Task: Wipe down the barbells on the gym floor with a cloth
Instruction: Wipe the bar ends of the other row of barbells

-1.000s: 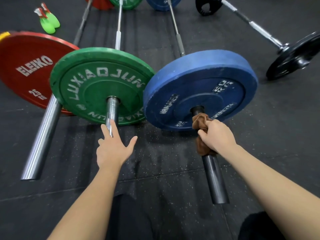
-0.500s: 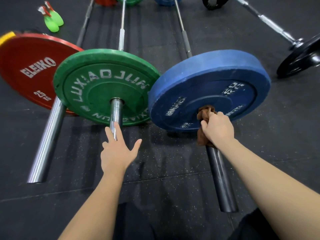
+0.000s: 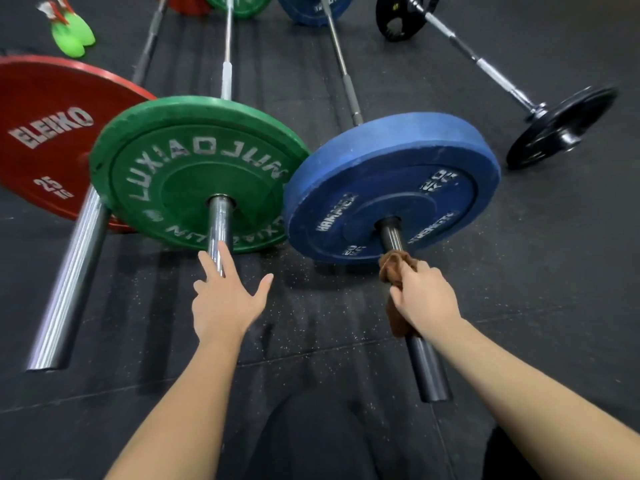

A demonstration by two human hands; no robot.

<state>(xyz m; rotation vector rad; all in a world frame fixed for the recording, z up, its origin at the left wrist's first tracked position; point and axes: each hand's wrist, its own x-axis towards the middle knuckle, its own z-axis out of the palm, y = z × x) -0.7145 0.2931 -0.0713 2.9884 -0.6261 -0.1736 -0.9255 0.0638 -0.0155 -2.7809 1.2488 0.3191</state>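
Several barbells lie side by side on the black gym floor. My right hand point(image 3: 424, 299) grips a brown cloth point(image 3: 393, 268) wrapped round the dark sleeve point(image 3: 426, 368) of the barbell with the blue plate point(image 3: 391, 181), a short way out from the plate. My left hand point(image 3: 225, 299) is open with fingers spread, resting on the end of the chrome sleeve point(image 3: 219, 223) that sticks out of the green plate point(image 3: 197, 168). The sleeve's tip is hidden under that hand.
A red plate point(image 3: 45, 133) with a long chrome sleeve point(image 3: 69, 282) lies at the left. A black-plated barbell point(image 3: 561, 126) lies at an angle at the right. Green objects point(image 3: 71, 36) sit on the floor at the far left. My legs show at the bottom edge.
My right hand with the cloth slid toward the blue plate's hub, then back out along the sleeve. The left hand has stayed on the green-plate sleeve.
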